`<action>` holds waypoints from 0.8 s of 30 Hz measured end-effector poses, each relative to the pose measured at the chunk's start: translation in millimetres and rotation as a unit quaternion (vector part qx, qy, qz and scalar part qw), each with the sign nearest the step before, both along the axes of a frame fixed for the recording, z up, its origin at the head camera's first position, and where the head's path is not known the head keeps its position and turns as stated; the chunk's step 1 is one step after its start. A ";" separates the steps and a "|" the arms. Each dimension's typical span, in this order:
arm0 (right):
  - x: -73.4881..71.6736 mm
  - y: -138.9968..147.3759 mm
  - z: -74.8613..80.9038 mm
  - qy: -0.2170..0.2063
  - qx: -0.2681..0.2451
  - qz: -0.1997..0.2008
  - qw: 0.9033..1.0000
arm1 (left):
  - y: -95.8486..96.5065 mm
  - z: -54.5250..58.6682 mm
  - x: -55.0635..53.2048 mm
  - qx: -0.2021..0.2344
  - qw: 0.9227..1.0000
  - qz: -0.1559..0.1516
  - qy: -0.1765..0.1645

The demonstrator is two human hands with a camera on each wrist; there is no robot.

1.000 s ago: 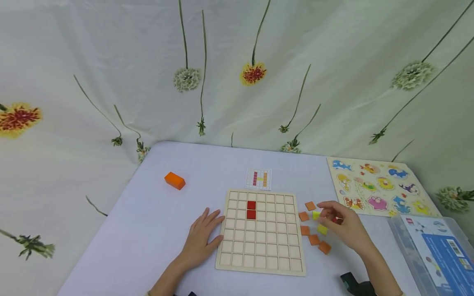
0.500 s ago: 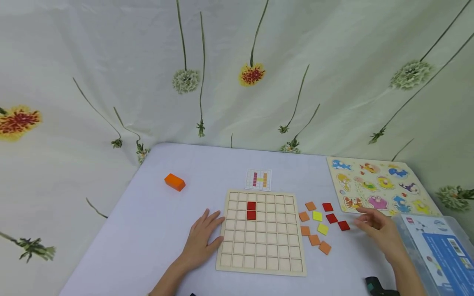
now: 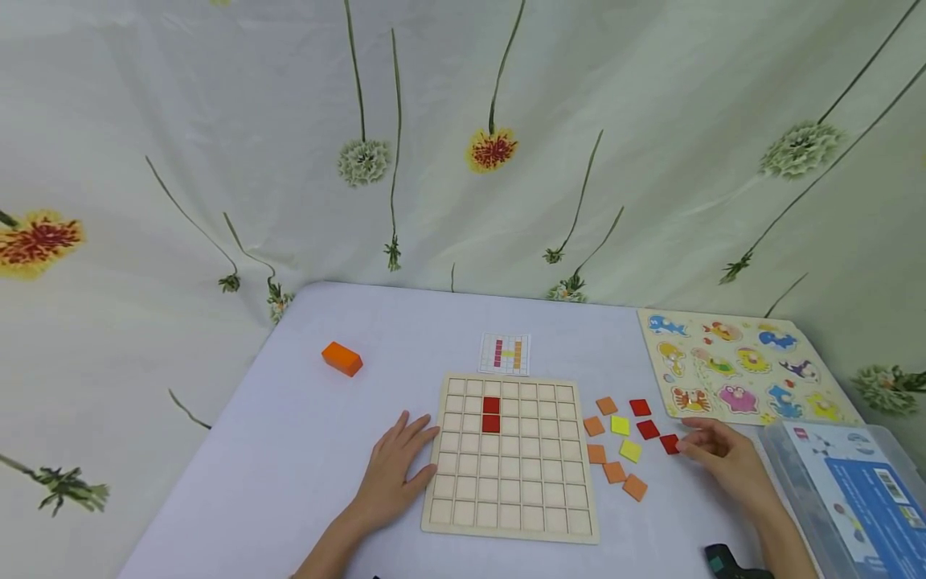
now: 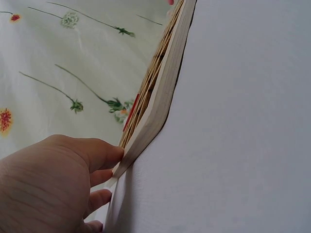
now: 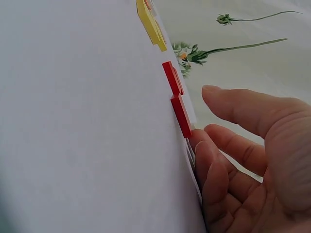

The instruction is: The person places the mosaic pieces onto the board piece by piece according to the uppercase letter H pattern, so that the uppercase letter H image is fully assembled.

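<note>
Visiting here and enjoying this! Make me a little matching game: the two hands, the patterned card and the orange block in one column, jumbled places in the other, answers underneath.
Column one
1. Left hand
2. Right hand
3. Patterned card
4. Orange block

Column two
A. Just beyond the board's far edge
B. By the loose red tiles
C. Alone, farthest left of the four
D. At the board's left edge

Pairs: 1-D, 2-B, 3-A, 4-C
</note>
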State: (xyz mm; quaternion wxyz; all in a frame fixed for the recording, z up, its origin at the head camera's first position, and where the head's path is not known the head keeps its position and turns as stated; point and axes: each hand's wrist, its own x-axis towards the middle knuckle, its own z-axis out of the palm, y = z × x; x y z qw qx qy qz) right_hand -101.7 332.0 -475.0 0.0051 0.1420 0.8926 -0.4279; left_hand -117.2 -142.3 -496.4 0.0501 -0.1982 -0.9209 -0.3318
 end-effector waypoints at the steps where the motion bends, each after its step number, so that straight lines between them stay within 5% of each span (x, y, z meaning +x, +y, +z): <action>1: 0.0 -0.2 -0.7 -0.001 0.005 0.004 1.000 | 0.0 -0.1 0.0 0.000 1.000 0.000 0.001; 24: -2.1 -8.3 0.0 -0.017 0.076 0.039 0.996 | -0.5 -1.6 -1.5 -0.002 1.000 -0.001 -0.003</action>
